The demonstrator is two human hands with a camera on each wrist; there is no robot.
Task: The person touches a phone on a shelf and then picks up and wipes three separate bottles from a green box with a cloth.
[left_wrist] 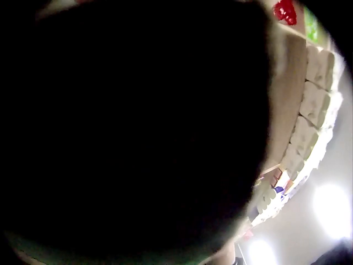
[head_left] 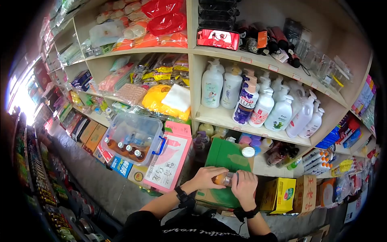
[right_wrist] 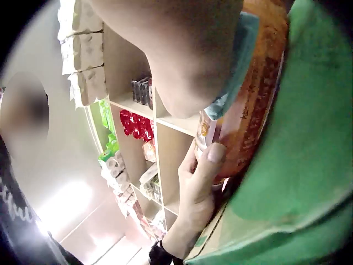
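In the head view a bottle of amber drink [head_left: 223, 178] lies on its side over a green carton [head_left: 225, 159]. My left hand [head_left: 204, 178] grips the bottle at its left end. My right hand [head_left: 245, 186] is at its other end. Seen from the right wrist, a blue-grey cloth [right_wrist: 242, 61] is held by the right hand against the bottle [right_wrist: 251, 121], while the left thumb [right_wrist: 212, 154] presses the bottle lower down. A white round cap [head_left: 248, 152] shows at the carton's back right corner. The left wrist view is mostly black, hiding the left hand's grip.
A clear plastic bin [head_left: 137, 131] holding several capped amber bottles [head_left: 125, 148] stands to the left, beside a pink and white carton [head_left: 169, 159]. Shelves of pump bottles [head_left: 246, 101] rise in front. A yellow box [head_left: 282, 195] sits at right. A phone [head_left: 218, 39] leans on the upper shelf.
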